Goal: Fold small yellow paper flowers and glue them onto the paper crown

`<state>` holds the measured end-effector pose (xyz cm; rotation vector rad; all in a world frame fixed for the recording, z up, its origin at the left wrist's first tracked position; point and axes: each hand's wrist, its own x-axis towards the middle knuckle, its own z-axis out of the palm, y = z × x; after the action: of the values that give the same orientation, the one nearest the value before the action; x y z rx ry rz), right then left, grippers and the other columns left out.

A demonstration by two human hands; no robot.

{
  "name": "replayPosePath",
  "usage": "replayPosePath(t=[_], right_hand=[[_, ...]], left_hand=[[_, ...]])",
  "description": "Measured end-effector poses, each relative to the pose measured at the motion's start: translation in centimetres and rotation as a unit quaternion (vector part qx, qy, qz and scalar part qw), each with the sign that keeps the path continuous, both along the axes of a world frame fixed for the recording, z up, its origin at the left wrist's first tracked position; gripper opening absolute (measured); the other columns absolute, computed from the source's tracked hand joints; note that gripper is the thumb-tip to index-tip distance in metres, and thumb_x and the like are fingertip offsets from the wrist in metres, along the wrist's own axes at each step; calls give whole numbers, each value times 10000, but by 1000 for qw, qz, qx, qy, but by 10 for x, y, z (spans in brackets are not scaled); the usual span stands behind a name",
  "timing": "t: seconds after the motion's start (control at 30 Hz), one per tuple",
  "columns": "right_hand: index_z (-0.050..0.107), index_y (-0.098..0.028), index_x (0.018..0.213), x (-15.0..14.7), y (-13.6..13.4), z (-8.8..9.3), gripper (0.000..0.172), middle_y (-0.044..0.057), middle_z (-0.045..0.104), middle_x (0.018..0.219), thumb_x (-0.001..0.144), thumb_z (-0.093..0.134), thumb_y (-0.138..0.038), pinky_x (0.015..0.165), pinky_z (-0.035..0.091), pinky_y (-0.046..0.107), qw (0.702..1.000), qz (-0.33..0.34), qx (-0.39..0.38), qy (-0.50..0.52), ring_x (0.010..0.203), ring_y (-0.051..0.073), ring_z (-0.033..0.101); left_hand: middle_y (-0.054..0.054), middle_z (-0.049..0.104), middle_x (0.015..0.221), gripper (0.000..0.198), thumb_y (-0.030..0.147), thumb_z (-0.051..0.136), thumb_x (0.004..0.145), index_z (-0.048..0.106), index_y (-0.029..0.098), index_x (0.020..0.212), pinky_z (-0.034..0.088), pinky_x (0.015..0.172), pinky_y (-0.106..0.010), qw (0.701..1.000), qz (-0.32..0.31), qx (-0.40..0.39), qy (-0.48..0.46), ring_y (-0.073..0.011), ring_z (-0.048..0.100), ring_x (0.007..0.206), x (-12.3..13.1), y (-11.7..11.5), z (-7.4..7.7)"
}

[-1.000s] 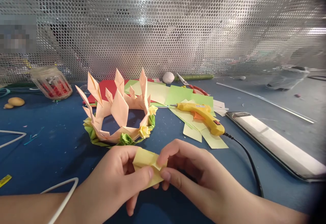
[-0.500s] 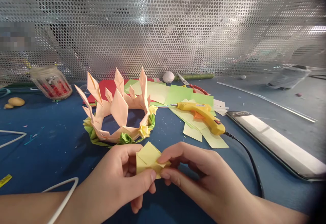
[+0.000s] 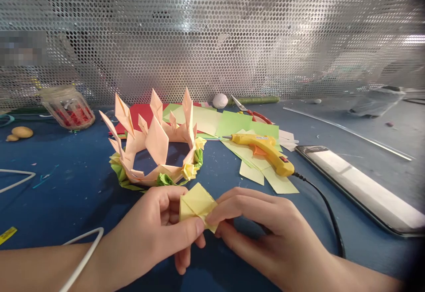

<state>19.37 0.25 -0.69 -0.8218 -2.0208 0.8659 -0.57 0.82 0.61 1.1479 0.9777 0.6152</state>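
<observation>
A small folded yellow paper (image 3: 196,203) is pinched between both of my hands just above the blue table (image 3: 66,194). My left hand (image 3: 159,234) grips its left side with thumb and fingers closed. My right hand (image 3: 265,230) holds its right corner, fingers curled and closed on it. Just behind them stands a peach paper crown (image 3: 152,143) with pointed petals, small yellow flowers and green leaves round its base.
A yellow glue gun (image 3: 262,150) lies on green and yellow paper sheets (image 3: 232,126), its black cord running to the right. Scissors (image 3: 250,111), a glass jar (image 3: 68,106), a phone (image 3: 358,185), white wire loops (image 3: 83,243) and a perforated metal screen (image 3: 212,30) surround the spot.
The yellow paper has been turned and opened up between my fingers, now showing a diamond face. Both hands stayed in about the same place.
</observation>
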Motion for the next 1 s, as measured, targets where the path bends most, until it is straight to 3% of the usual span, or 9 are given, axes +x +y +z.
replayPosePath(t=[0.17,0.27,0.37,0.5,0.63,0.87,1.0], right_hand=[[710,-213,832,-2,0,3,182,14,746,748,815,623,-53,649,567,200,999,-9,-35,19,665,126,684],[716,-205,790,-2,1,2,69,19,742,737,830,689,-155,634,562,206,996,-6,-75,50,650,127,670],[703,-216,758,-3,1,0,116,19,750,739,869,690,-245,653,549,241,991,-8,-126,51,676,145,672],[623,-230,793,-4,1,-2,88,-15,722,704,847,673,-181,634,535,237,971,-9,-225,85,649,134,669],[578,-231,798,-5,2,-2,175,-39,692,699,804,738,-160,610,512,210,945,-2,-298,131,623,108,638],[565,-225,804,-8,4,-3,298,-48,688,679,745,848,-296,610,484,221,913,2,-368,177,607,103,603],[562,-230,877,-7,4,-2,250,-32,694,744,806,795,-289,677,494,251,919,14,-359,163,701,128,634]], left_hand=[[46,678,655,116,268,738,834,701,161,812,464,447,-126,999,-16,3,-35,-38,565,430,-2,3,-3],[52,670,649,125,246,680,875,690,160,785,461,446,-121,999,-14,6,-28,-30,553,422,-1,3,-4],[60,664,636,118,203,684,856,680,160,746,462,444,-122,1000,-15,3,-22,-26,535,414,0,2,-4],[55,664,630,97,201,670,845,691,164,758,449,428,-126,1000,-10,11,-19,-30,516,407,0,1,-4],[44,669,651,138,241,653,861,689,161,754,451,438,-133,1000,-19,21,0,-35,528,420,0,0,-5],[43,663,638,153,259,655,842,655,159,725,450,432,-141,999,10,27,32,-46,541,414,2,-3,-8],[51,659,635,155,272,654,860,645,159,754,466,434,-131,999,37,36,-4,-40,542,412,1,-5,-12]])
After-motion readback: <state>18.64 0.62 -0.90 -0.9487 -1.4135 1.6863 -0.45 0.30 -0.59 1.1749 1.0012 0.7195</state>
